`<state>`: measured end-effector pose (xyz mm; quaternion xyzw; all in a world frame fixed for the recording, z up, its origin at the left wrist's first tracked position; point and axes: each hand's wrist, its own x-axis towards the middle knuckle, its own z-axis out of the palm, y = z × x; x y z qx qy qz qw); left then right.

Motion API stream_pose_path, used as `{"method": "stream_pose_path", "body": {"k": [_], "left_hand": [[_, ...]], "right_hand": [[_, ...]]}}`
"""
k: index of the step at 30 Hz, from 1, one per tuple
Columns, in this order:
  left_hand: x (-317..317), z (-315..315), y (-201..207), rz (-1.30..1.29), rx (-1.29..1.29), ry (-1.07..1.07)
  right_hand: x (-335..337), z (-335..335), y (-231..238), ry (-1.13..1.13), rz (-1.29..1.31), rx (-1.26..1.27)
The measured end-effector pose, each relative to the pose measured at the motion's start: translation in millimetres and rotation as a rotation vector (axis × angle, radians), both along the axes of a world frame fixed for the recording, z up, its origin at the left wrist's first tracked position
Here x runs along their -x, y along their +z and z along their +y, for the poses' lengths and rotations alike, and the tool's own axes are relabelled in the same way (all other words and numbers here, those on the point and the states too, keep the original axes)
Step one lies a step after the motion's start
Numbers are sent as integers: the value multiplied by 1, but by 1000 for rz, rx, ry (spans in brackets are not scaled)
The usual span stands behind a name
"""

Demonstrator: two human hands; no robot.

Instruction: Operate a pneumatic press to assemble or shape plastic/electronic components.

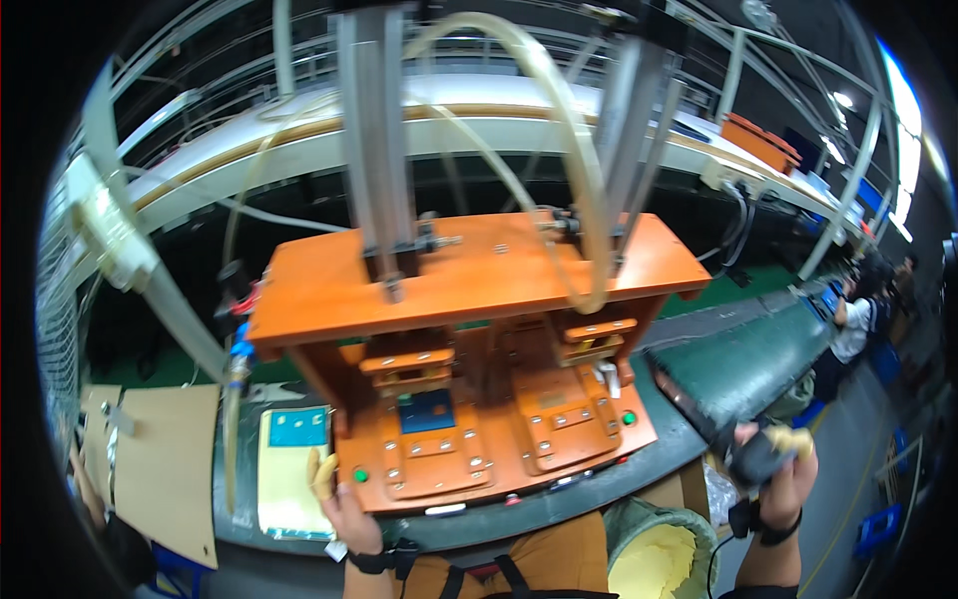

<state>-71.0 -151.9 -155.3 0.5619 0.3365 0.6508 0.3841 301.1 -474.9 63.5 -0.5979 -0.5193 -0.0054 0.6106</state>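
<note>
An orange two-station press (479, 270) stands on the bench before me, with two tall metal cylinders on its top plate. My left hand (349, 514), with pale finger covers, is at the press's front left corner near a green button (361, 476). Its fingers are stretched out and hold nothing that I can see. Off to the right of the press, my right hand (791, 479) grips a dark, rounded object (755, 460), blurred and of unclear kind. A blue flat piece (427, 410) lies in the left station; the right station's plate (567, 419) shows no such piece.
Left of the press lies a pale yellow sheet (289, 494) with a blue piece (298, 427) on it, then brown cardboard (165, 469). A bin with a yellow lining (654, 564) stands below the bench front. Hoses loop over the press. Another person (856, 324) is at the far right.
</note>
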Motion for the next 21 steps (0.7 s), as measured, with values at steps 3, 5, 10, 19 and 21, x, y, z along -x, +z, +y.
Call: {"method": "stream_pose_path", "body": {"k": [3,5,10,19,21], "left_hand": [[3,-3,7,119,15,38],[2,-3,12,26,36,-40],[2,-4,17,78,15,-13],[5,-2,16,142,-20,3],[5,-2,16,125,-2,-12]], "right_hand": [[51,34,22,519,-237,179],[71,58,33,795,-285,390],[112,147,5,772,-875,257],[151,239,-34,505,-974,294],[151,245,-30,507,-913,303]]}}
